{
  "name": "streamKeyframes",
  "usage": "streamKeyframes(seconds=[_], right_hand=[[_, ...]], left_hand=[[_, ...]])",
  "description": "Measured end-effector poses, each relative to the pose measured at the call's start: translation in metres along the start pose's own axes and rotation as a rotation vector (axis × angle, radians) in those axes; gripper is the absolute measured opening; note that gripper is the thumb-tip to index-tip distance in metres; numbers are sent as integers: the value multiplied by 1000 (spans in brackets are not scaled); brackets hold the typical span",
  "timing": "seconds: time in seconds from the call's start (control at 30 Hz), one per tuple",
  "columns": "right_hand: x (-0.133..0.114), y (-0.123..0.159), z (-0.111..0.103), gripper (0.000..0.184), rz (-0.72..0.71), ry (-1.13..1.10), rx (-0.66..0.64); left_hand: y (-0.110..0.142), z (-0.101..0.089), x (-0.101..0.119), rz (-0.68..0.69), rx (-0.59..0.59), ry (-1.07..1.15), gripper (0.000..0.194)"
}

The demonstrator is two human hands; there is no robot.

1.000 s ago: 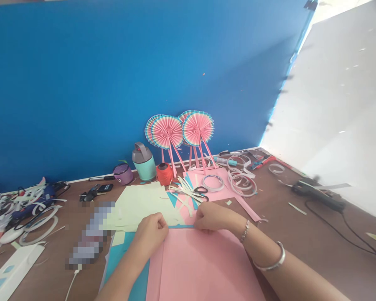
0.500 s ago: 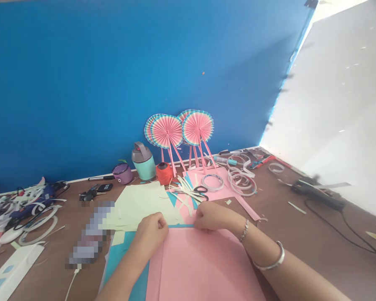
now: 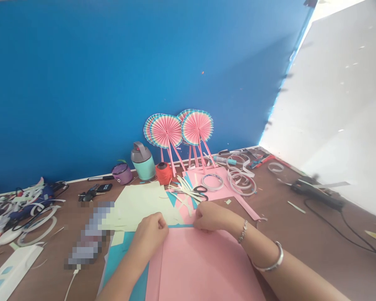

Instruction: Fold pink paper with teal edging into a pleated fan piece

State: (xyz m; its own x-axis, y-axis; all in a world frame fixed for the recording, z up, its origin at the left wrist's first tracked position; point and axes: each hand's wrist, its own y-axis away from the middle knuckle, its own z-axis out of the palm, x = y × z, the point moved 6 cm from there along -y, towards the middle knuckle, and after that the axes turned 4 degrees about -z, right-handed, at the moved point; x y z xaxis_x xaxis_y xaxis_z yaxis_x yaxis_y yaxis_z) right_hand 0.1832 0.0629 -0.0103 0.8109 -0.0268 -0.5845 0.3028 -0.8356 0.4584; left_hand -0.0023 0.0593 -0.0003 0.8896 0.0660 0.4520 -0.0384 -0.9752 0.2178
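A large pink sheet of paper lies before me, with a fold line near its left side. At its far left corner my left hand is closed, fingers curled onto the edge. My right hand is closed too, its fingertips bent down on the far edge further right; the thumbs and paper between them are partly hidden. Blue paper shows beneath on the left. Beyond the hands are a pale yellow-green sheet, cut paper strips and scissors with black handles.
Pink pleated paper fans lean on the blue wall. Before them stand a teal flask, a purple pot and red string. Tape rolls and a black glue gun lie right; a white power strip lies left.
Both hands hold nearly the same places on the far edge of the pink paper. The whole view has shifted very slightly; nothing else visibly moved.
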Motion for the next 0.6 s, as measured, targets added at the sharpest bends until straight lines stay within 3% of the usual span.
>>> streamKeyframes(seconds=[0.6], right_hand=[[-1, -1, -1, 7, 24, 63, 15]], left_hand=[[-1, -1, -1, -29, -23, 12, 19]])
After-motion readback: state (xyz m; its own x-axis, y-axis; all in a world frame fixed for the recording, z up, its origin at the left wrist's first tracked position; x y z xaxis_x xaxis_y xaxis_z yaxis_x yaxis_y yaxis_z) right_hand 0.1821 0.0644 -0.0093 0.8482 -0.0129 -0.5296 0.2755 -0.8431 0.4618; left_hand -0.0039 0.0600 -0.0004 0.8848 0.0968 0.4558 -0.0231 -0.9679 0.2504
